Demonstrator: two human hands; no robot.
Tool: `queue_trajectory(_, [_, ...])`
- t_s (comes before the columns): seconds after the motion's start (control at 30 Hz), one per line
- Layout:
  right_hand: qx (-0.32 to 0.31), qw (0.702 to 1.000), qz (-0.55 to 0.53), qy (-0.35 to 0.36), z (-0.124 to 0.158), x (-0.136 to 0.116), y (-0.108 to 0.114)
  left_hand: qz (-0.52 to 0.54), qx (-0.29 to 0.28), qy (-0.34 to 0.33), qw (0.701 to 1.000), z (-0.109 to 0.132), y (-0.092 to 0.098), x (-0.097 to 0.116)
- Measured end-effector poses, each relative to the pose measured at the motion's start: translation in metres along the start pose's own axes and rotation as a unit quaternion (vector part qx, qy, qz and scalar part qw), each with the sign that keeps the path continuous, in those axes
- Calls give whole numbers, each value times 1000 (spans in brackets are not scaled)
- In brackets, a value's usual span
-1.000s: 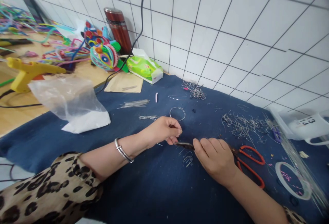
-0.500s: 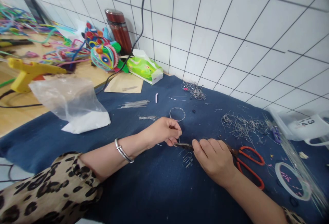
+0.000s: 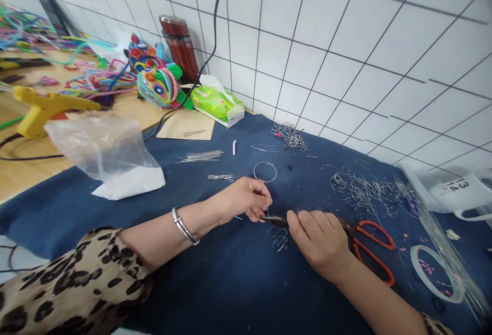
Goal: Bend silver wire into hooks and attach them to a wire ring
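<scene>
The wire [image 3: 268,211] is a thin, silvery strand, of which only a short bit shows, upright between the left hand [image 3: 249,197] and the pliers [image 3: 275,219]. Its ends are too small to make out. The left hand is closed to a pinch, thumb and forefinger pressed on the wire, above the middle of the blue cloth [image 3: 215,289] that covers the counter [image 3: 15,181]. The right hand [image 3: 321,243] is wrapped firmly round the pliers, whose dark, narrow nose points left, its tip at the left fingertips; whether the jaws grip the wire I cannot tell.

Just below the nose lie bent, shiny clippings [image 3: 280,240]. Beyond the left hand is a round wire ring [image 3: 276,172] with a touch of pink at its near edge; left of it rest a short bundle [image 3: 221,176] and straight wires [image 3: 202,156]. Orange-handled scissors [image 3: 391,276] lie just beside the right hand, near a grey tangle [image 3: 363,190].
</scene>
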State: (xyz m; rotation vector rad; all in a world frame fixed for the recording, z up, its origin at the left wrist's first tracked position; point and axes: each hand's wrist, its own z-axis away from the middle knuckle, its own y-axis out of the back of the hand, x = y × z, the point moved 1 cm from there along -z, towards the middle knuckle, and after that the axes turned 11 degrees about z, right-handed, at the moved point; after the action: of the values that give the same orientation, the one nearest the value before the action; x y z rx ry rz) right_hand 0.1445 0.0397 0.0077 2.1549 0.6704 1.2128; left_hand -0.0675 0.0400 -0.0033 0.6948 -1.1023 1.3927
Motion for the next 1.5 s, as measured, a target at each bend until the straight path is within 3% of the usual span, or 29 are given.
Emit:
queue_trajectory(0.37, [-6, 1000, -6, 2, -2, -3, 3, -29, 4, -16, 999, -1, 2, -3])
queue_trajectory(0.67, [-79, 994, -52, -45, -6, -7, 3, -142, -1, -98, 985, 5, 0, 3])
queue_trajectory(0.77, [-112, 987, -90, -67, -8, -8, 5, -212, -2, -156, 965, 9, -3, 7])
queue_trajectory(0.93, [-157, 969, -159, -106, -7, -9, 6, -354, -14, -270, 895, 16, -8, 16])
queue_trajectory(1.1, [-212, 944, -209, -141, -4, -8, 3, -423, -49, -320, 846, 21, -12, 15])
queue_trajectory(1.3, [-269, 910, -271, -164, -6, -4, 2, -458, -78, -324, 824, 24, -13, 11])
queue_trajectory(1.5, [-281, 891, -310, -173, -6, 0, 0, -463, -86, -320, 822, 25, -14, 8])
